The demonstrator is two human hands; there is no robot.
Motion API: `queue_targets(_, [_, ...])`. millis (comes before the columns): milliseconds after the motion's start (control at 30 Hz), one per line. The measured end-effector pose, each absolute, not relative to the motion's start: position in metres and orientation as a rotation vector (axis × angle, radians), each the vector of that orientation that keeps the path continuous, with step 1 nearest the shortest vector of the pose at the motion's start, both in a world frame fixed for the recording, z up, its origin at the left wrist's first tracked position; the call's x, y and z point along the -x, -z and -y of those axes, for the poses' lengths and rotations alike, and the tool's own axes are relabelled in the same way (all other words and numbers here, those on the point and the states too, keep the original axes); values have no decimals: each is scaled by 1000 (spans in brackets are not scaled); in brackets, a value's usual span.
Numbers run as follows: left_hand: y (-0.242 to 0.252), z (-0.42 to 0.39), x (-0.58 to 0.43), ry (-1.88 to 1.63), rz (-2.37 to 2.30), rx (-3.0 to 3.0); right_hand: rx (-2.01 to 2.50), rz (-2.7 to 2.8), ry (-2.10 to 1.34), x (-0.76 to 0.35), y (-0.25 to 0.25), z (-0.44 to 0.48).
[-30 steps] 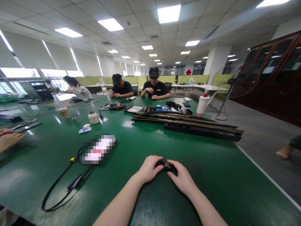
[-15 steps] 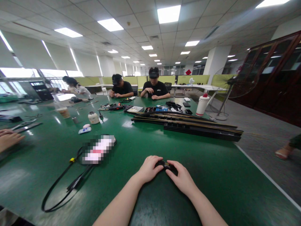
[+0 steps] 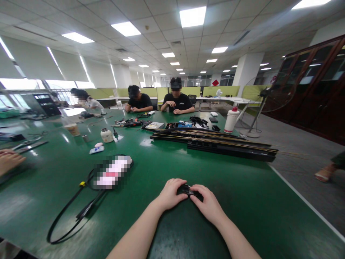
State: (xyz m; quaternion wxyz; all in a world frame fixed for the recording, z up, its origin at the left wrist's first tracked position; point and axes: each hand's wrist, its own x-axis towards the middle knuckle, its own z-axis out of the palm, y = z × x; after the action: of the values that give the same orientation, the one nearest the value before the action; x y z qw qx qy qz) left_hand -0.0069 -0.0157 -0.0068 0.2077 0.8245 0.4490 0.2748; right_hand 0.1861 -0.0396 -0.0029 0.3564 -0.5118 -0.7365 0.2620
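Note:
A small black object (image 3: 185, 189) lies low over the green table (image 3: 151, 165), held between both of my hands. My left hand (image 3: 171, 194) grips its left end between thumb and fingers. The right end is in my right hand (image 3: 208, 202), with the thumb in front and the fingers curled over the back. Its exact shape is partly hidden by my fingers. To the left, a phone-like device with a blurred screen (image 3: 114, 172) rests beside a looped black cable (image 3: 51, 225) with a yellow tag.
Long black rails (image 3: 231, 150) with thin brass rods lie beyond my hands. Further off are tools (image 3: 132, 122), a white jar (image 3: 107, 135) and a red-and-white bottle (image 3: 231, 120). Two people sit across the table; another person's hand (image 3: 10, 162) is at the left edge.
The black object has turned slightly between my fingers and shows a different, more open-looking face. My hands stay in nearly the same place.

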Motion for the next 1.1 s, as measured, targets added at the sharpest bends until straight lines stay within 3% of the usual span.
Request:
queue_targets(467, [8,15,8,-743,-1249,-2312,1287,1843,-723,-186,1,39])
queue_targets(1100, [2,16,6,-705,-1279,-2302,1281,1309,-898,-187,6,31])
